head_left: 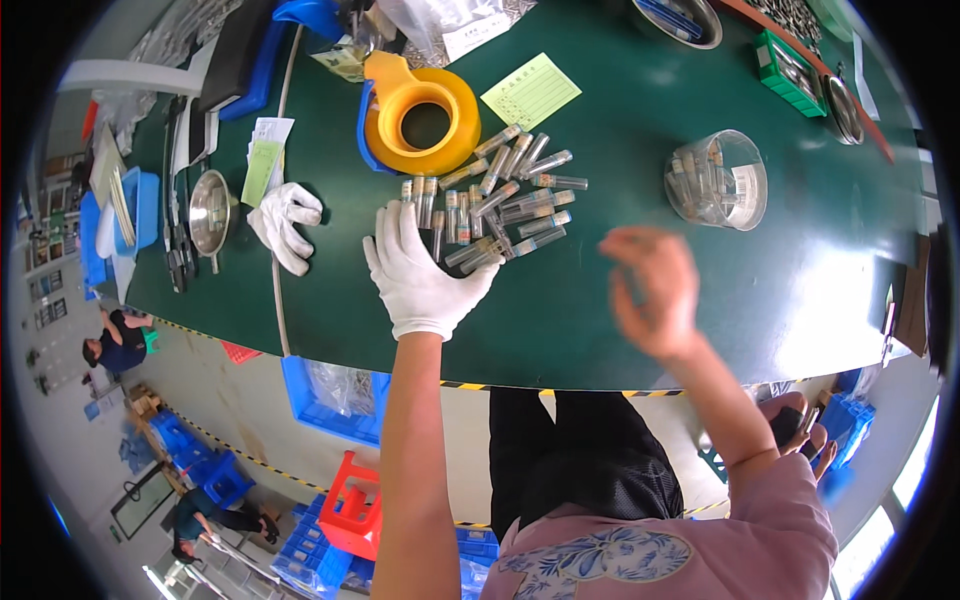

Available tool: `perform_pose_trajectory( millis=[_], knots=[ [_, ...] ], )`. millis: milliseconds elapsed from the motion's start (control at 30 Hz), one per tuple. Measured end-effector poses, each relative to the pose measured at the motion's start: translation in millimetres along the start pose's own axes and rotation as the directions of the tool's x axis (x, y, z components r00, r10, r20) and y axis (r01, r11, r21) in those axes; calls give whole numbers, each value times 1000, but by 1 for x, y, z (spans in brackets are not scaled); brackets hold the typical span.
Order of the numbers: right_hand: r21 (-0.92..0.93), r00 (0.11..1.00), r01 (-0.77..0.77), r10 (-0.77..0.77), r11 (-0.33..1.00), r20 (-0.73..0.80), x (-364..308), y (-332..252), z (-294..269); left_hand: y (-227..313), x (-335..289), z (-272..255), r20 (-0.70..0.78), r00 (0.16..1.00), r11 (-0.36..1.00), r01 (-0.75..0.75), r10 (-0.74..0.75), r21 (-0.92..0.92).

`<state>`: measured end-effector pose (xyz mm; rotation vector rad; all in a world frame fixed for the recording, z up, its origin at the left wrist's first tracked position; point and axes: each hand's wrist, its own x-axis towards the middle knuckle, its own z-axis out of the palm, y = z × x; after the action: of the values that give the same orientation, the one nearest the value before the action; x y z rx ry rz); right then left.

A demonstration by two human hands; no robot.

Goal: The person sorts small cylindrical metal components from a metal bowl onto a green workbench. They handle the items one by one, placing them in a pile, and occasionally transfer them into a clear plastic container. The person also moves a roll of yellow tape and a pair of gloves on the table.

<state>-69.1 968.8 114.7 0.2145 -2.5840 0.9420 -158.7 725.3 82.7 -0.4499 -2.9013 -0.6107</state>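
Note:
My left hand (427, 275), in a white glove, is spread with its fingers stretched out on the green table, against the near left edge of a loose pile of small clear tubes (520, 205). Its thumb touches the nearest tubes. The tubes lie in several directions, with labels or printed bands near their ends. Bare and blurred by motion, my right hand (655, 290) hovers to the right of the pile. Its thumb and fingers are apart, and I see nothing between them. A round clear tub (754, 190) beyond it holds more of these tubes.
A yellow tape roll (463, 105) sits behind the pile beside a pale green printed card (531, 92). To the left are a white glove (287, 222) and a metal bowl (210, 205). A green tray (790, 75) stands far right; a blue bin (300, 385) is below the table edge.

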Motion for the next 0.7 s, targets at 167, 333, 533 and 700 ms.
perform_pose_trajectory(
  millis=[167, 333, 533, 700],
  knots=[
    [-25, 906, 181, -157, 983, 393, -43, -22, 65, -2, 3, -7, -65, 997, 999, -38, 37, -21],
    [-58, 923, 188, -156, 980, 352, -39, -27, 61, 2, 13, -22, -11, 999, 998, 41, -42, -57],
    [-101, 911, 223, -171, 969, 376, -47, -34, 71, -14, -15, -12, 25, 996, 995, 92, -91, -31],
    [-136, 905, 239, -170, 961, 389, -48, -33, 68, -22, -24, -17, -61, 992, 967, 93, -110, -236]
  ],
)
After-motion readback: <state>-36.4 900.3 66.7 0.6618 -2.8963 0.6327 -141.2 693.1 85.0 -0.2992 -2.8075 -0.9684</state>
